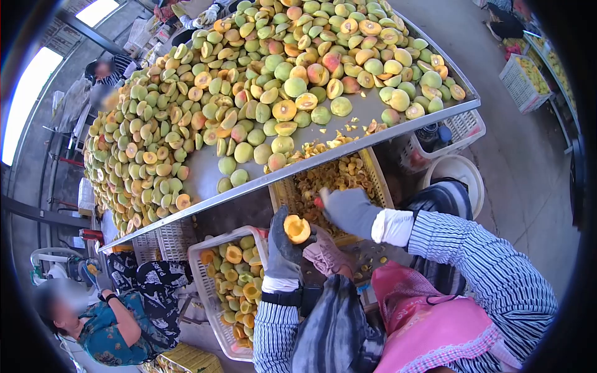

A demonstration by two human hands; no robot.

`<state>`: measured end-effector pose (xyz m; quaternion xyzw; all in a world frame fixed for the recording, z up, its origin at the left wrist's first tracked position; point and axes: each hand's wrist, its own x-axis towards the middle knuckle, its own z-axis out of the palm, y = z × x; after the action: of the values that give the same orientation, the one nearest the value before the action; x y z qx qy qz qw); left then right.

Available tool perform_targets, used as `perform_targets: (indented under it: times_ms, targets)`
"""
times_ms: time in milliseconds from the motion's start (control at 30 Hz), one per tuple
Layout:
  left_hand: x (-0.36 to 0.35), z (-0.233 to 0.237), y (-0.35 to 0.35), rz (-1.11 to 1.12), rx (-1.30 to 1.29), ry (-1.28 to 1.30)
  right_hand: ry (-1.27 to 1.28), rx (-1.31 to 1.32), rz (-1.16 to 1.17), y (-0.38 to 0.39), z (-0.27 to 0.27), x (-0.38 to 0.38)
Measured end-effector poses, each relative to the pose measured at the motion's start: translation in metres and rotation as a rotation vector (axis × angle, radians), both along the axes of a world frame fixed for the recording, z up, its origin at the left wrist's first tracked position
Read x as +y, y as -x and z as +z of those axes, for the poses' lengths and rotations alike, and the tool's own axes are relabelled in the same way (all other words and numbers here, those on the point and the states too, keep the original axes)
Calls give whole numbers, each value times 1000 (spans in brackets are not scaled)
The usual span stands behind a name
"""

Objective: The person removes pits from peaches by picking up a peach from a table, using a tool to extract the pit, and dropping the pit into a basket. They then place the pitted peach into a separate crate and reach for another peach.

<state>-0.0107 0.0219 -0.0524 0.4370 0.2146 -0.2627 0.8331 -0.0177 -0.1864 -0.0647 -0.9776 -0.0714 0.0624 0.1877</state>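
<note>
The left hand (283,247), in a grey glove, sat at lower centre of the frame, its fingers curled around a halved peach (297,229) that it held cut side up, the orange flesh and hollow showing. Just right of it, the gloved right hand (349,210) had its fingers pressed together, with a small red item (318,202) showing at their tips; what that was could not be told. This hand hovered over a yellow crate (375,169) filled with pits and scraps, tucked under the edge of the tabletop (205,168). To the lower left of the held fruit stood a white crate (200,292) of peach halves. A heap of peaches (261,81), whole and halved, covered the tabletop across the upper frame. A co-worker (118,326) in a patterned top sat at lower left, and a white bucket (463,169) stood at right.
</note>
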Motion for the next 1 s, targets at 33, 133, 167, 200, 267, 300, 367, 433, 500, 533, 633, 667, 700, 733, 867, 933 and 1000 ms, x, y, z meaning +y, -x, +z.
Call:
perform_targets:
  times_ms: [33,133,167,200,267,300,367,433,500,533,633,667,700,733,867,933,1000]
  targets:
    - [3,7,2,-2,-3,2,-14,111,-45,-10,1,-14]
    - [39,-3,11,-6,-497,-377,-110,-28,-105,-18,42,-37]
    - [75,-12,8,4,-528,-327,-171,-159,-132,-24,56,-47]
    - [108,-8,7,101,-329,-317,-145,-223,-178,-39,62,-60]
    - [175,-11,18,-90,-533,-935,-97,-294,-254,-73,71,-91]
    - [194,-6,25,-132,-687,-1249,-72,-303,-281,-91,71,-104]
    - [184,22,22,272,-305,-497,40,-285,-268,-129,52,-122]
    - [171,44,16,37,-359,-1009,149,-269,-242,-148,43,-123]
    - [134,54,1,17,-338,-970,136,-85,-255,-156,45,-123]
    - [112,57,-3,36,-388,-877,125,-128,-259,-159,41,-125]
    - [59,60,-16,-28,-498,-673,-468,-156,-258,-152,28,-138]
    - [36,72,-17,-41,-552,-633,-900,124,-251,-138,46,-135]
    - [13,82,-18,-55,-601,-597,-1203,257,-296,-119,60,-118]
    - [-5,80,-21,-77,-700,-549,-1321,404,-252,-103,68,-108]
    - [-51,83,-27,-253,-852,-449,-1628,727,-102,-43,94,-53]
    - [-55,86,-25,-240,-760,-412,-1633,669,-68,-25,100,-39]
    - [-51,81,-22,-195,-761,-404,-1567,617,-122,-16,105,-31]
